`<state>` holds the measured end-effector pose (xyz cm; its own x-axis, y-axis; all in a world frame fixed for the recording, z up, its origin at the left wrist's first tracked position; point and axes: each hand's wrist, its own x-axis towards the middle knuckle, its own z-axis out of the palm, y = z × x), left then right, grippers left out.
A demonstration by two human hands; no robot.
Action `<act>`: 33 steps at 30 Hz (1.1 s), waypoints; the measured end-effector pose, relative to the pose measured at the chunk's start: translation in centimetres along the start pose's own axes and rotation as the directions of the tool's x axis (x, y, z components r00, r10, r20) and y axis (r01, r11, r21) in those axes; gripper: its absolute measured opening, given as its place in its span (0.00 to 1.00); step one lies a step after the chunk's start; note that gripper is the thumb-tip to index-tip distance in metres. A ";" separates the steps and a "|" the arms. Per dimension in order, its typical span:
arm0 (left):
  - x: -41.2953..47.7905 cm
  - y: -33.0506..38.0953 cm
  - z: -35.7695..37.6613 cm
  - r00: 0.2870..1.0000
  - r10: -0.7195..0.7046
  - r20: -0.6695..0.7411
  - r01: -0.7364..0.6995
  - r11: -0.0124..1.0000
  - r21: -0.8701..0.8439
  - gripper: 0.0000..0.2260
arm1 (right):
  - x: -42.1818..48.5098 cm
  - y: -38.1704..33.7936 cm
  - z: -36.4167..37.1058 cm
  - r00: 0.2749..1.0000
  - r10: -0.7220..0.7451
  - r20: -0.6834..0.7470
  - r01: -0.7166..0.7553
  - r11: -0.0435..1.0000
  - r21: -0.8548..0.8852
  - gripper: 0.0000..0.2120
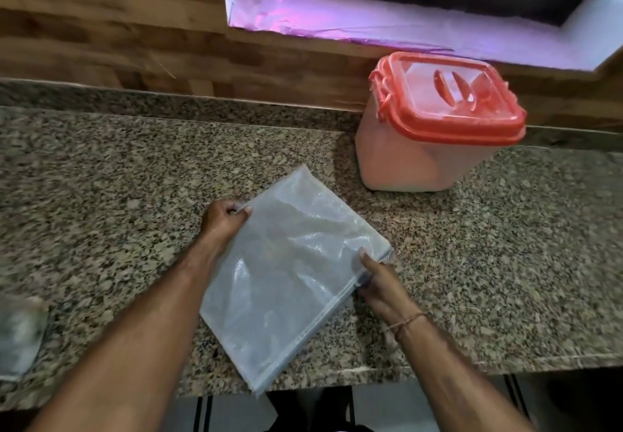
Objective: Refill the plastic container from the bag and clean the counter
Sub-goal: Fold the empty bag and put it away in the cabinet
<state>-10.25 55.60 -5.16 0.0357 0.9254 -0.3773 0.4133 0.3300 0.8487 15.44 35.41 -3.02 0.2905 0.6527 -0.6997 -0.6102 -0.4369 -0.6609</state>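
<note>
The container (414, 158), translucent with a red lid (451, 101) on, stands on the counter (101, 179). Its contents cannot be told. In front of it and to its left is the bag (290, 263), flat, clear and seemingly empty. The left hand (224, 221) pinches the bag's edge farther from the container, and the right hand (379, 285) pinches the nearer edge.

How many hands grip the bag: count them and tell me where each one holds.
2. The left hand pinches the bag at its upper left edge; the right hand holds its right edge near the corner.
</note>
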 end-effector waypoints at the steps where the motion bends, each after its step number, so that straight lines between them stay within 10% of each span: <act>1: -0.1 -0.4 -0.2 0.999 -0.035 -0.010 0.035 0.998 -0.045 0.12 | -0.4 0.8 0.6 1.000 0.011 0.019 -0.011 1.000 -0.023 0.11; 13: -3.9 -1.8 -1.7 0.959 -0.281 -0.048 0.248 0.907 -0.341 0.07 | 0.2 -2.7 1.3 0.977 -0.214 -0.015 0.180 0.854 -0.488 0.03; 24: -8.1 1.4 -4.3 0.933 -0.359 -0.034 0.301 0.827 -0.475 0.07 | -0.8 -7.3 3.5 0.982 -0.161 0.097 0.183 0.937 -0.297 0.13; 33: -13.2 5.0 -4.6 0.956 -0.133 -0.263 0.026 0.926 -0.377 0.13 | -1.7 -11.7 4.0 0.956 -0.165 0.241 0.236 0.922 -0.307 0.11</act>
<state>-12.88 45.91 5.79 -0.2600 0.8892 -0.3764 0.0407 0.3996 0.9158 19.14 41.90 6.98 0.2008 0.8456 -0.4947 -0.2676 -0.4384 -0.8580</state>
